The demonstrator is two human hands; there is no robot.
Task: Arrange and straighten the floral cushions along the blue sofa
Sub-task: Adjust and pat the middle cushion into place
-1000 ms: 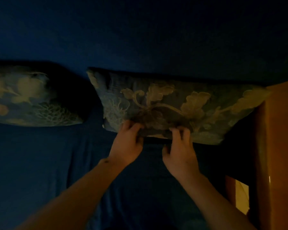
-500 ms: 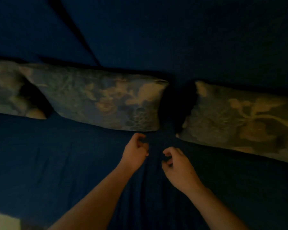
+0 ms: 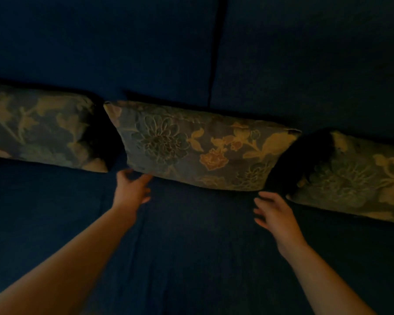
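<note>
The left hand (image 3: 132,192) was spread open with nothing in its grasp, its blurred fingertips (image 3: 146,178) reaching the lower left corner of the middle floral cushion (image 3: 200,146), a plump rectangular pillow of dusky blue woven fabric patterned with pale yellow leaves and orange blossoms; whether they actually touched the fabric could not be told. The right hand (image 3: 275,212) was likewise open and empty, fingers loosely splayed, held just below that cushion's lower right corner and apart from it.

The middle cushion leaned against the backrest of the dark blue fabric sofa (image 3: 191,258), tilted so that its right end sat lower in the view. To its left lay a second floral cushion (image 3: 43,130) of the same cloth, separated by a dark shadowed gap. To its right lay a third floral cushion (image 3: 359,178), also set apart by a deep shadow. A dark vertical seam (image 3: 215,53) divided the backrest above the middle cushion. The light was very dim.
</note>
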